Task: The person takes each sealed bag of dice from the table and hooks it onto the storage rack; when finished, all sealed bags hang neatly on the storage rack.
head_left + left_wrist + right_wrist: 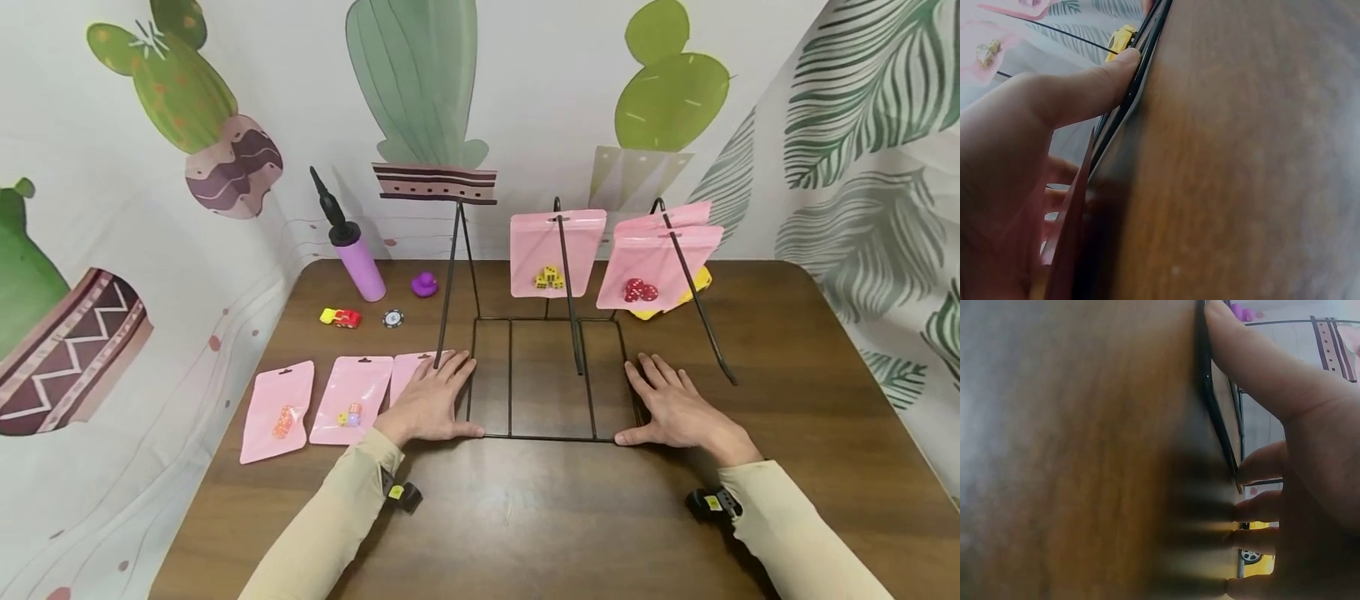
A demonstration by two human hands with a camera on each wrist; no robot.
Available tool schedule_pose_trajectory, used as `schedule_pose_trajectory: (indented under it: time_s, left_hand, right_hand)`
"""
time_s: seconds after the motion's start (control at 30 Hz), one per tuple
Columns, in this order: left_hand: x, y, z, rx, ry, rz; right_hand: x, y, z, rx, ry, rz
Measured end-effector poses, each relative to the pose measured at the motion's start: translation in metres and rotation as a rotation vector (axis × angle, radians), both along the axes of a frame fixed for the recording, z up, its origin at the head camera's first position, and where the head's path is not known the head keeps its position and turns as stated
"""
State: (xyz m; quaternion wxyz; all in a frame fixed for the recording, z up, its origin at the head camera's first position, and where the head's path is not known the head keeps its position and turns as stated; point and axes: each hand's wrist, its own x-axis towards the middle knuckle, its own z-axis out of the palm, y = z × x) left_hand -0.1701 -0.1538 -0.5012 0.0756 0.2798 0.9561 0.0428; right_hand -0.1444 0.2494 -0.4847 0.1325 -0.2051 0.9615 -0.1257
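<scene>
A black wire display rack (551, 438) stands on the table with three tall prongs. My left hand (431, 404) rests at its left front corner, fingers spread, thumb against the front bar; it partly covers a pink bag (405, 372). At the right front corner lies my right hand (678, 414), its fingers straight and its thumb at the bar. A pink bag with yellow dice (549, 279) hangs on the middle prong. On the right prong hang two pink bags, the front one holding red dice (641, 290). Both wrist views show the thumb touching the black wire.
Left of the rack lie pink bags with orange dice (282, 422) and mixed dice (351, 415). Behind them are a red and yellow toy car (341, 317), a poker chip (393, 318), a purple duck (424, 284) and a purple pump (362, 265). A yellow toy car (702, 283) sits behind the right bags.
</scene>
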Motion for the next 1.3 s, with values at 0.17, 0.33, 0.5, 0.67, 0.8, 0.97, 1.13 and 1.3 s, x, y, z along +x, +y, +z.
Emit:
schedule_pose_trajectory:
  time_s: [0.17, 0.33, 0.5, 0.67, 0.8, 0.97, 1.13, 1.3]
  left_hand:
    - [0.001, 0.002, 0.003, 0.017, -0.048, 0.032]
    - [0.002, 0.002, 0.008, 0.067, -0.053, 0.053]
    - [0.003, -0.004, 0.011, 0.123, -0.006, 0.046]
    - [0.009, -0.014, 0.013, 0.195, 0.026, 0.082]
    - [0.017, -0.025, 0.017, 0.241, 0.053, 0.144]
    - [0.029, -0.038, 0.025, 0.33, 0.063, 0.241]
    - [0.037, -0.041, 0.029, 0.345, 0.073, 0.389]
    - [0.043, -0.043, 0.025, 0.329, 0.067, 0.519]
  right_hand:
    - [0.001, 0.0, 0.0, -0.021, -0.018, -0.002]
    - [0.0, 0.001, 0.003, -0.028, -0.021, -0.003]
    - [-0.004, 0.0, 0.005, -0.019, -0.037, -0.008]
    - [-0.005, 0.001, 0.002, -0.015, -0.064, -0.015]
    - [-0.003, 0.002, -0.002, -0.022, -0.07, -0.016]
    - [-0.003, 0.003, 0.0, -0.029, -0.057, -0.009]
    - [-0.001, 0.004, -0.001, -0.026, -0.049, -0.012]
    - [-0.002, 0.001, -0.003, -0.029, -0.058, -0.009]
